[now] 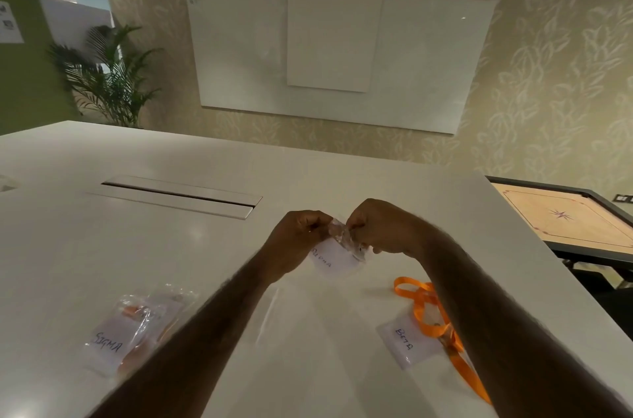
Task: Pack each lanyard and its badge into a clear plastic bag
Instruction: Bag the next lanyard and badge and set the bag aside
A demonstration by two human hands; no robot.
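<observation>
Above the white table (102, 246), my left hand (298, 232) and my right hand (376, 229) both pinch the top of a clear plastic bag (344, 239). A white badge marked ALPHA (327, 260) hangs inside it. Whether a lanyard is in that bag is hard to tell. To the right lies a badge marked BETA (407, 342) with its orange lanyard (428, 308) loose on the table, partly under my right forearm. At the left lies a packed bag (137, 328) holding the SIGMA badge (108, 345) and an orange lanyard. An empty clear bag (270, 311) lies between my forearms.
A cable hatch (178, 195) is set in the table beyond my hands. A carrom board (575, 215) stands to the right of the table. Whiteboards (335, 51) hang on the far wall, and a potted plant (109, 75) stands at the back left.
</observation>
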